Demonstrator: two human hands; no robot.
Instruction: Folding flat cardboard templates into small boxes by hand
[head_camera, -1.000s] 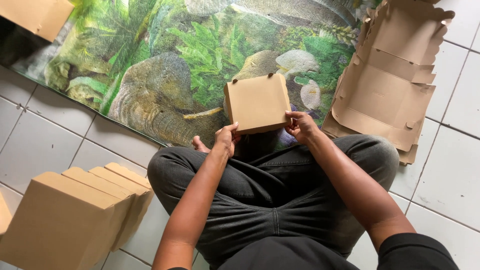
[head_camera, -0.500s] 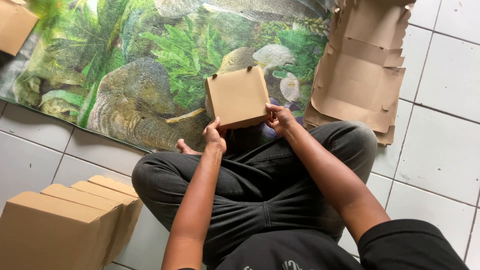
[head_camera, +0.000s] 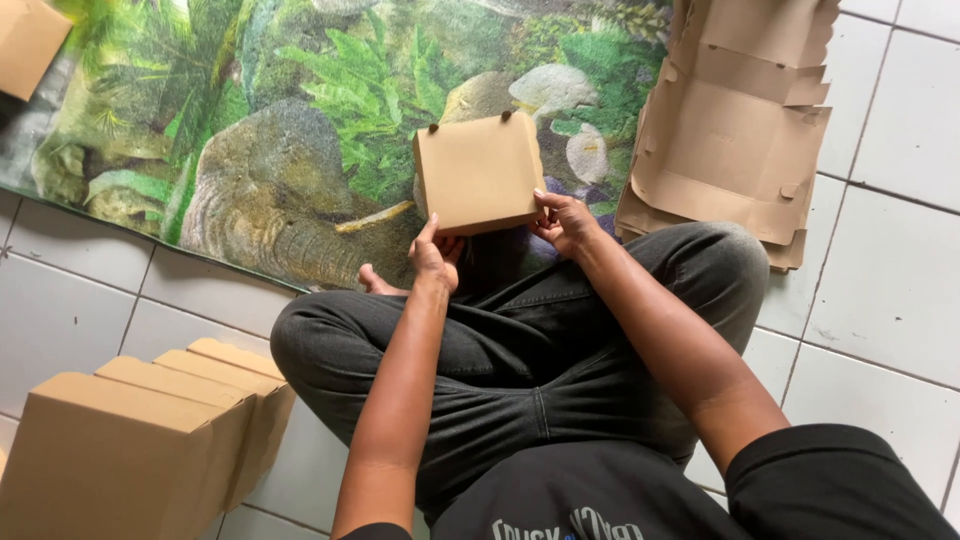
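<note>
I sit cross-legged on a tiled floor and hold a small brown cardboard box (head_camera: 480, 170) in front of my knees. My left hand (head_camera: 436, 252) grips its lower left corner. My right hand (head_camera: 566, 220) pinches its lower right edge. The box is closed, with two small tabs showing at its top edge. It hovers over a printed mat (head_camera: 300, 130) showing elephants and green leaves.
A stack of flat, unfolded cardboard blanks (head_camera: 730, 140) lies at the upper right on the tiles. Several finished brown boxes (head_camera: 140, 440) stand at the lower left. Another brown box (head_camera: 28, 42) sits at the top left corner.
The box and both hands stay together in the same grip. The view has shifted slightly, so the boxes at the left and the blanks at the right sit differently in frame.
</note>
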